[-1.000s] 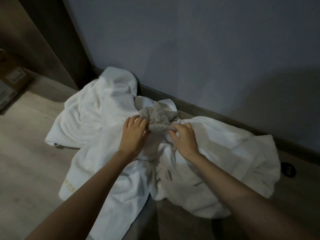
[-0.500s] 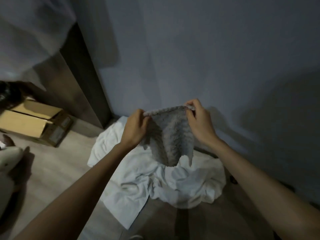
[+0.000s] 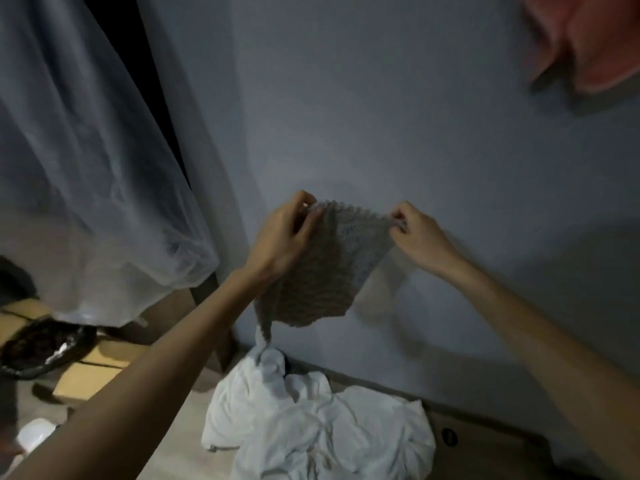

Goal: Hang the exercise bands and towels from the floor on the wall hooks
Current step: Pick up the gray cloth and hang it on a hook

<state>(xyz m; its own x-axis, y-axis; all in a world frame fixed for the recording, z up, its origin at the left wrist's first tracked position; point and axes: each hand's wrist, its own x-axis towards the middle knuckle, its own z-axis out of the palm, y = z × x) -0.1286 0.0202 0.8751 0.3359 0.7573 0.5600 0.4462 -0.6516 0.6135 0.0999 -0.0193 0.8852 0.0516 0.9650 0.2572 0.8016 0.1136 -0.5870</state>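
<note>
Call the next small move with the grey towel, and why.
Probably raise the grey towel up and right, toward the pink cloth hanging on the wall: left hand and right hand pinch its top edge, and no hook shows at this height.

Small towel (image 3: 322, 271): grey-beige, ribbed in nubby rows, paler grey toward its right side. Heap of towels (image 3: 318, 424) plain white, on a floor (image 3: 180, 448) of pale wood-grain; wall (image 3: 381, 116) flat blue-grey. Cloth (image 3: 588, 43) at upper right salmon-pink; curtain (image 3: 86, 168) sheer white; box (image 3: 104, 358) tan cardboard.
</note>
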